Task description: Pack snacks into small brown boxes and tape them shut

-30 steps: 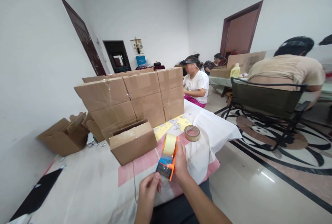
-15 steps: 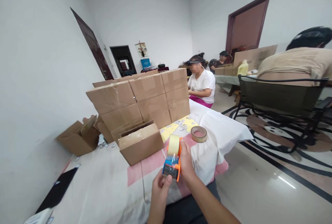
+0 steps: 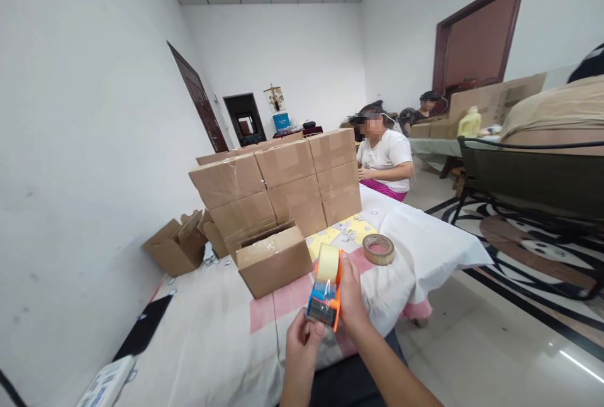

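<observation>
A tape dispenser (image 3: 325,290) with blue and orange parts carries a pale yellow-looking roll of clear tape (image 3: 328,262). My right hand (image 3: 352,294) is wrapped around its orange right side. At the dispenser's near, dark end is my left hand (image 3: 303,338), thumb and fingers closed together; whatever they pinch is too small to make out. Just beyond, to the left, a small cardboard box (image 3: 278,262) lies on the cloth-covered table, its upper side looking taped in part. A loose roll of brown tape (image 3: 378,250) rests to the right of my hands.
Stacked cardboard boxes (image 3: 292,199) form a wall behind the small box. Open boxes (image 3: 175,246) stand at the left by the wall. A black flat item (image 3: 143,326) lies at the table's left edge. A person in a white shirt (image 3: 387,155) sits beyond the stack.
The view has swung left, so things appear farther right. My left thumb has shifted slightly down from the dispenser's dark end. My right hand keeps its hold.
</observation>
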The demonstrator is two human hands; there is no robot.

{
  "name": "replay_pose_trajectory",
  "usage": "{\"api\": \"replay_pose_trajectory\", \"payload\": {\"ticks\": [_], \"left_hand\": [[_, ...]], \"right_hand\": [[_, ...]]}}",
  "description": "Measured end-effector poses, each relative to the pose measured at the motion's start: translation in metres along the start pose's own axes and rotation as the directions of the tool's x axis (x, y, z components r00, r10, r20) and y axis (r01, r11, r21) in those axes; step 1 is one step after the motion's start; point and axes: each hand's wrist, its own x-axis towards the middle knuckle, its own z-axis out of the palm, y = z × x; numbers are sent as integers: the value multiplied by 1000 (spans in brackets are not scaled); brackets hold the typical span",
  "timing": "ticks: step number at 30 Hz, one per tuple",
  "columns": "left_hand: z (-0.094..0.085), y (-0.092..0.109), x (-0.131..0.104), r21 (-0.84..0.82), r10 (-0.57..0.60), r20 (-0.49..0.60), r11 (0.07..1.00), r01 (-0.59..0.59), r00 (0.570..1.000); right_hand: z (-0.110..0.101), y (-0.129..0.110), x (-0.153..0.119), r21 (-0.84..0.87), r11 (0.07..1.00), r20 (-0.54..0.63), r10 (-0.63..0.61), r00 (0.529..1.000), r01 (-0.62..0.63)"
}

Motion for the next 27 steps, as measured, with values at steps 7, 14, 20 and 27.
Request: {"api": "replay_pose_trajectory", "payload": {"ticks": [7,14,20,27], "left_hand": [[2,6,-3,33,60,75,997,-63,995],[1,2,-2,-9,72,99,997,-72,992],[-2,1,-4,21,44,141,999,-47,989],[1,4,-4,61,56,126,996,-64,990]], "right_hand": [[1,-8,-4,-30,997,-26,70,997,-71],[0,-15,-9,-38,995,-40,95,995,-96],[1,-23,-14,-15,985,-60,172,983,-173],[-1,-23,-12,-23,985,-37,169,985,-170]]}}
